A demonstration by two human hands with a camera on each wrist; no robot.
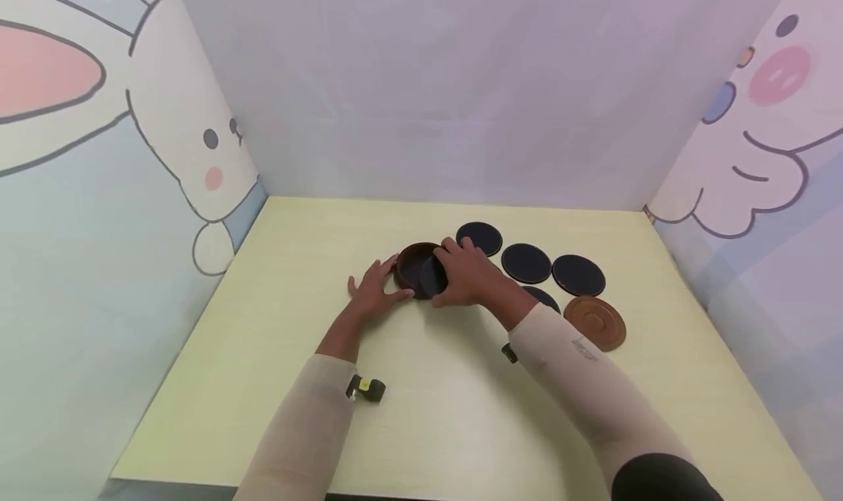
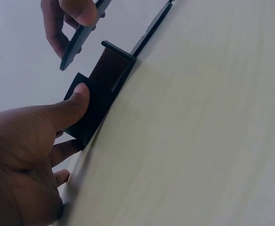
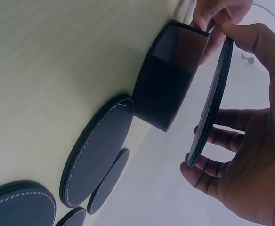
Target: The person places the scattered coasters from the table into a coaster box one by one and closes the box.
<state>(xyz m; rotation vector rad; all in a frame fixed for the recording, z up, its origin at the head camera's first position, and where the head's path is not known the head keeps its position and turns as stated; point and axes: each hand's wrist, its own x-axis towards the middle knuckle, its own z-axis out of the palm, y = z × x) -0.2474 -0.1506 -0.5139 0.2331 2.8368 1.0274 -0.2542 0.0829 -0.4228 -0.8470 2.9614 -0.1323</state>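
A round, dark coaster holder (image 1: 411, 262) with a cut-out in its side wall stands on the table. My left hand (image 1: 374, 292) grips it from the left, with the thumb on the outer wall (image 2: 97, 110). My right hand (image 1: 464, 274) pinches a dark round coaster (image 3: 212, 106) by its edge, thumb on one side and fingers on the other. In the right wrist view this coaster is tilted beside the holder's open top, and light stitching runs along its rim.
Several black coasters (image 1: 526, 263) lie flat to the right of the holder, one partly hidden under the right forearm. A brown ringed disc (image 1: 595, 323) lies nearest on that side. Printed walls (image 1: 461, 106) enclose the pale table (image 1: 421, 413) at the back and sides.
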